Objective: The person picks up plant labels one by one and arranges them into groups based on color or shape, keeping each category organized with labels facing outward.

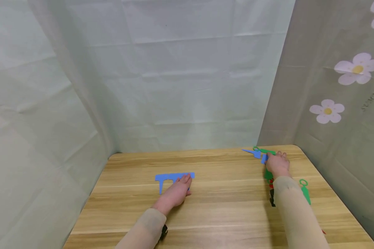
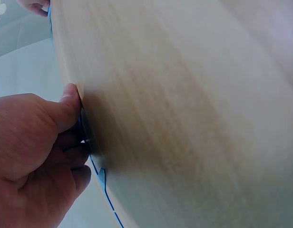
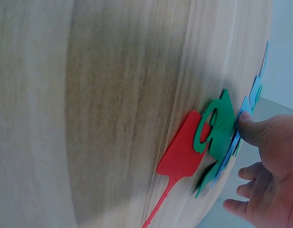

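A row of blue T-shaped plastic tags (image 1: pixel 168 176) lies on the wooden table left of centre, stems toward me. My left hand (image 1: pixel 176 191) rests on the right end of this row, fingertips on the blue plastic; part of it is covered. In the left wrist view, the left hand's (image 2: pixel 37 147) thumb touches the tabletop. At the back right my right hand (image 1: pixel 278 164) reaches over a loose pile. Its thumb touches a blue tag (image 3: pixel 245 105) there, while the visible fingers hang apart from it; the index finger is hidden. A green tag (image 3: pixel 222 126) overlaps a red tag (image 3: pixel 180 154) beside it.
Another blue tag (image 1: pixel 256 154) and a green looped tag (image 1: pixel 268 151) lie near the table's back edge. One green looped tag (image 1: pixel 305 192) sits right of my right forearm, and a black piece (image 1: pixel 272 197) lies left of it. Fabric walls (image 1: pixel 187 86) enclose the table.
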`<state>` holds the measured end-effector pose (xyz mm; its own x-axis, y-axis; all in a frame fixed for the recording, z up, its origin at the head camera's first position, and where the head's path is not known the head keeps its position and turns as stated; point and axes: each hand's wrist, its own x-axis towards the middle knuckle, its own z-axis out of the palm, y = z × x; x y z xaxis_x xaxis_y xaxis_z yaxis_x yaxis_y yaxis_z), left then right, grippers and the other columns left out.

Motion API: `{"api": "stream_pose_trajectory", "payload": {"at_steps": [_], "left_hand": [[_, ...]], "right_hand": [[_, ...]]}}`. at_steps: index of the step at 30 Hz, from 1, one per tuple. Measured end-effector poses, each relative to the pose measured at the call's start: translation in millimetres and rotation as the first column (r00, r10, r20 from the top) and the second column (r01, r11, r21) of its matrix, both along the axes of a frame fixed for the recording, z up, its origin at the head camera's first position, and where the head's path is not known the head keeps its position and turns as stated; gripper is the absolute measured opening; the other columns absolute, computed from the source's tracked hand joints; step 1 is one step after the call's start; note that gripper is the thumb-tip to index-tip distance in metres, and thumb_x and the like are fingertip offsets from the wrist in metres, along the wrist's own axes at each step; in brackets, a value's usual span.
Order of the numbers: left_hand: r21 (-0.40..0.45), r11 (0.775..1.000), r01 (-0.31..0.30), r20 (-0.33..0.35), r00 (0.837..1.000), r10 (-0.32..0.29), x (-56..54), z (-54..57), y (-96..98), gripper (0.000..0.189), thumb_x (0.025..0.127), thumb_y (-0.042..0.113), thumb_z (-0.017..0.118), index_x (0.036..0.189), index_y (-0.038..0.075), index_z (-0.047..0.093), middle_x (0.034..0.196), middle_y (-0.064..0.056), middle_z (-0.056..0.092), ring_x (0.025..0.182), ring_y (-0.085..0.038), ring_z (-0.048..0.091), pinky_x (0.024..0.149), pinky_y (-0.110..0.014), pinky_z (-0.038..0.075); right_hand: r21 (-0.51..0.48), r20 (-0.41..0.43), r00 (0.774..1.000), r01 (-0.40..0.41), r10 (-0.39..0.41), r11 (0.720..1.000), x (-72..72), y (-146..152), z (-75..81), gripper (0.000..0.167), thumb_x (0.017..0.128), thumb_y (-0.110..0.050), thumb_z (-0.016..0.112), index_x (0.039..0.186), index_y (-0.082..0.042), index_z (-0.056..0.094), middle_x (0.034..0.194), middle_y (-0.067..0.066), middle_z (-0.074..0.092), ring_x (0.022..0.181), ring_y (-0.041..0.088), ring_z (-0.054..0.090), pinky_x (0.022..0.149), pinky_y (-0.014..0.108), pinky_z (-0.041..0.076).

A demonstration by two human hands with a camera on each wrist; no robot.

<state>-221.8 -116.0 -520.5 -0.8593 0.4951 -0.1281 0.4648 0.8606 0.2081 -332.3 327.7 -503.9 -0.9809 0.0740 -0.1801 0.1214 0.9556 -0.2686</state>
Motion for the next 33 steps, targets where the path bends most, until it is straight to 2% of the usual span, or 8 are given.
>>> {"api": "stream_pose_trajectory", "payload": {"at_steps": [15, 22, 28, 33], "left_hand": [[-0.002, 1.000, 0.007, -0.017, 1.000, -0.007, 0.5, 1.7, -0.1, 0.058, 0.111, 0.020, 0.059, 0.157, -0.012, 0.043, 0.168, -0.026, 0.036, 0.156, -0.042, 0.034, 0.127, -0.055, 0.030], [0.016, 1.000, -0.002, 0.005, 1.000, 0.002, 1.8, 5.5, 1.2, 0.057, 0.111, 0.017, 0.059, 0.157, -0.012, 0.042, 0.168, -0.026, 0.036, 0.156, -0.042, 0.033, 0.126, -0.055, 0.030], [0.011, 1.000, 0.001, 0.002, 1.000, -0.001, 1.6, 7.6, 2.0, 0.057, 0.111, 0.018, 0.059, 0.158, -0.012, 0.042, 0.169, -0.026, 0.034, 0.157, -0.041, 0.032, 0.127, -0.054, 0.029], [0.011, 1.000, 0.007, 0.000, 1.000, -0.007, 2.3, 6.6, 1.6, 0.057, 0.111, 0.017, 0.059, 0.157, -0.012, 0.042, 0.169, -0.026, 0.034, 0.157, -0.042, 0.032, 0.127, -0.055, 0.030]], "right_hand": [[0.031, -0.030, 1.000, -0.004, 0.005, 1.000, 1.8, -8.2, 7.5, 0.049, 0.110, -0.007, 0.042, 0.154, 0.014, 0.040, 0.157, 0.054, 0.016, 0.149, 0.071, 0.005, 0.117, 0.080, 0.025], [0.069, -0.058, 0.998, -0.015, 0.019, 0.997, 5.8, -10.1, 7.6, 0.047, 0.108, -0.005, 0.046, 0.149, 0.017, 0.044, 0.155, 0.055, 0.020, 0.149, 0.072, 0.010, 0.115, 0.080, 0.029], [0.083, -0.075, 0.997, -0.018, 0.024, 0.996, 3.7, -6.5, 4.4, 0.048, 0.105, -0.005, 0.048, 0.148, 0.017, 0.045, 0.155, 0.055, 0.020, 0.148, 0.072, 0.010, 0.115, 0.080, 0.028], [0.105, -0.116, 0.993, -0.025, 0.037, 0.994, 2.6, -5.5, 2.9, 0.045, 0.102, -0.004, 0.052, 0.142, 0.018, 0.050, 0.152, 0.054, 0.029, 0.147, 0.070, 0.015, 0.114, 0.079, 0.030]]}}
